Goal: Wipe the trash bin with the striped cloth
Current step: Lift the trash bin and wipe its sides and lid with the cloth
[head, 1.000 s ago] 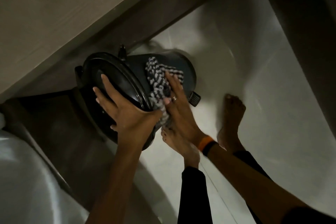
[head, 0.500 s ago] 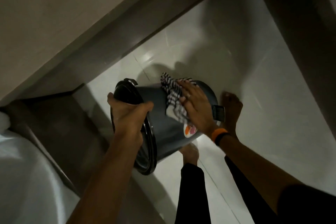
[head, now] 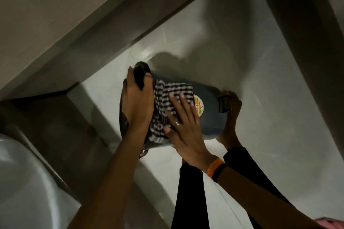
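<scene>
The dark grey trash bin [head: 210, 115] is held tipped on its side above the floor, its black lid end to the left and its base with the foot pedal [head: 224, 104] to the right. A round coloured sticker [head: 199, 106] shows on its wall. My left hand [head: 136, 102] grips the lid rim. The black-and-white striped cloth [head: 168, 98] lies spread over the bin's wall. My right hand [head: 183, 126] presses flat on the cloth, fingers spread, wearing a ring and an orange and black wristband.
My bare feet stand on the pale tiled floor [head: 270, 135], one [head: 229, 128] just behind the bin's base. A wall runs along the upper left, with a dark step [head: 65, 117] below it. A white rounded fixture [head: 24, 182] fills the lower left.
The bin has turned further onto its side and shifted right. My right hand slid the cloth from the upper wall toward the lid end; my left hand moved up onto the lid rim.
</scene>
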### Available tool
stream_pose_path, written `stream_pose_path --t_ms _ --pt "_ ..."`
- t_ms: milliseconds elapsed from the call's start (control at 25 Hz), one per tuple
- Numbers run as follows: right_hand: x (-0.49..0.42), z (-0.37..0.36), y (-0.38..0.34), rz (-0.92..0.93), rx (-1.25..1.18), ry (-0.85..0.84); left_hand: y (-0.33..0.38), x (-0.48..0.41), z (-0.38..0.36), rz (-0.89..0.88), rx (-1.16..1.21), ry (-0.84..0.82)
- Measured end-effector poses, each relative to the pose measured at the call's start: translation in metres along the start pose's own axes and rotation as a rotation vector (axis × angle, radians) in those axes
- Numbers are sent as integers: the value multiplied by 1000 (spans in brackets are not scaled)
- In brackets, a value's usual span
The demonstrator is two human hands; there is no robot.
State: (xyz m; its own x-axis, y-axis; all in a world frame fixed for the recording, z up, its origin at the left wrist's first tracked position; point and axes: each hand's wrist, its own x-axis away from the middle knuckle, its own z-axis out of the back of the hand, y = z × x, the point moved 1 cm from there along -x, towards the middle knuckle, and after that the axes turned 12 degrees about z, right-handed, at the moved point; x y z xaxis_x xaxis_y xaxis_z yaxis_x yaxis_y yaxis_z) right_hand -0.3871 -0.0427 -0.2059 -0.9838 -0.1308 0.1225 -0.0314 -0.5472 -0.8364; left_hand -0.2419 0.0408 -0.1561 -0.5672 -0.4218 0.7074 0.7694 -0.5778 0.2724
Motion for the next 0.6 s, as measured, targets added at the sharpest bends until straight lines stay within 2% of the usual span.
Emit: stream_pose_path --t_ms 40,120,200,240,360,440,520,600 --pt "7 -2 9 13 84 -41 -3 -3 -4 4 -13 -63" --pt "1 -2 28 -48 187 -99 -16 -1 -12 -129 -190 -162" --pt "-25 -2 42 -108 206 -121 -34 -10 -9 -271 -291 -152" --pt "-39 -1 48 -115 208 -140 -39 -16 -2 -283 -247 -154" --pt "-78 12 75 -137 191 -224 -64 -32 20 -193 -197 -238" --pt "-99 25 95 -246 134 -274 -83 -31 26 -120 -224 -322" --pt "-114 30 101 -348 98 -370 -92 -26 20 -90 -241 -295" --pt "-118 20 82 -279 95 -423 -92 -25 12 -158 -316 -210"
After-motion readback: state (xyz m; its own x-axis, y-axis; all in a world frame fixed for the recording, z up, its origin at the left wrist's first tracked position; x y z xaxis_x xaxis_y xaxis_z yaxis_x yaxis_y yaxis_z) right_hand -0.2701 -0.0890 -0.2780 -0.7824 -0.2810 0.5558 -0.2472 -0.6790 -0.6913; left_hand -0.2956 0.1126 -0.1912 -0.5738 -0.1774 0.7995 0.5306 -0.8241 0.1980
